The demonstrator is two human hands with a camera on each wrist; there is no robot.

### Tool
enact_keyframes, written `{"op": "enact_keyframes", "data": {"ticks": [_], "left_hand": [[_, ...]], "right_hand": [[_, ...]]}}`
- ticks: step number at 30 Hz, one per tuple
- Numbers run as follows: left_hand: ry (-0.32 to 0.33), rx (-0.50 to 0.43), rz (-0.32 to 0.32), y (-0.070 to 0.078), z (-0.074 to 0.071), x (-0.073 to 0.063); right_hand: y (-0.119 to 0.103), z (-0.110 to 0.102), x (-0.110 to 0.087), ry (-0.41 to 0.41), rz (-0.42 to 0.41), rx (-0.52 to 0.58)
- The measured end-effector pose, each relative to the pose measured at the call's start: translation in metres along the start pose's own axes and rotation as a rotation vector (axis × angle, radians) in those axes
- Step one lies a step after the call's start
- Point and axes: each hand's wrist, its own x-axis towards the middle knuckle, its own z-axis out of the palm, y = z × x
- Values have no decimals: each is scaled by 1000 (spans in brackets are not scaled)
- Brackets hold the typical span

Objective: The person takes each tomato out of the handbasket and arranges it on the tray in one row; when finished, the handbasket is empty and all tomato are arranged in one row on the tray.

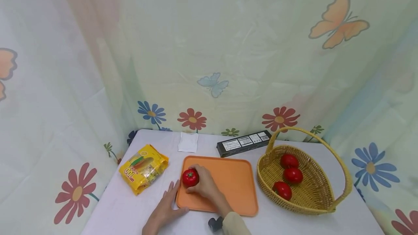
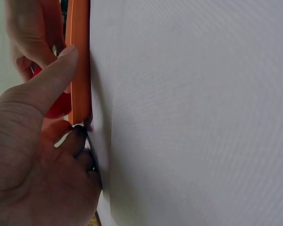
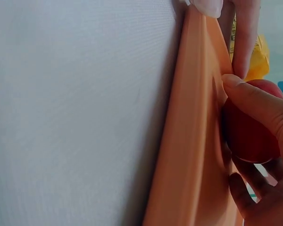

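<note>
Flower-and-butterfly curtain (image 1: 235, 42) behind a white-covered table (image 1: 111, 209) — one red tomato (image 1: 188, 178) at the left end of an orange tray (image 1: 233, 186).
Right hand (image 1: 206, 183) curls round the tomato, fingers and thumb clamped on its sides; left hand (image 1: 166, 207) lies spread at the tray's near left corner, thumb against the rim. Right of the tray: wicker basket (image 1: 311, 193), holding three more tomatoes (image 1: 282, 190), likewise red. Left of the tray: yellow packet (image 1: 143, 168). Beyond its far edge: white sachet (image 1: 188, 142) and black box (image 1: 245, 143). Handling, as judged: tomato probably light and firm — glossy skin may prove slippery, fragility cannot be told; best taken round its widest part, fingers opposing thumb.
</note>
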Motion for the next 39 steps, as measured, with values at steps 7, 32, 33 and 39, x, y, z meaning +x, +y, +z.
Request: {"op": "enact_keyframes", "data": {"ticks": [7,32,33,39], "left_hand": [[5,1,9,-1,0,0],[27,26,-18,-1,3,0],[27,25,-16,-1,3,0],[22,18,-11,-1,3,-1]], "right_hand": [[-1,2,1,-4,16,0],[-3,6,1,-46,21,-3],[-3,5,0,-54,20,4],[-3,-5,-6,-97,-2,102]]}}
